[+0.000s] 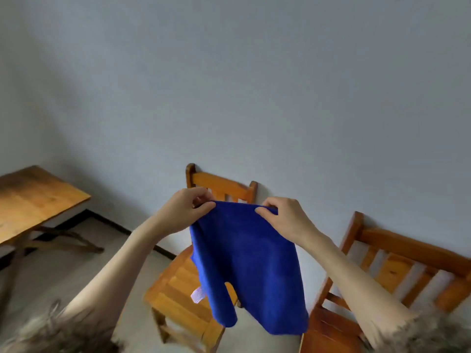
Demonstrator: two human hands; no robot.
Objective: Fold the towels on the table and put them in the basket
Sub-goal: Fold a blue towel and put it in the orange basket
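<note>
Up in the air, left hand [187, 209] and right hand [285, 218] pinch the blue towel's [244, 263] top edge.

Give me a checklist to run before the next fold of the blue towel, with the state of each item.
1. Left hand pinches the top edge of the blue towel: ok.
2. Right hand pinches the other end of that edge: ok.
3. Towel hangs free in the air, clear of the chair behind it: ok.
4. Lower edge hangs even: not ok, it splits into two uneven lobes.
5. White label tucked inside: not ok, it sticks out at the left side.
6. Basket within reach: cannot tell, none in view.
</note>
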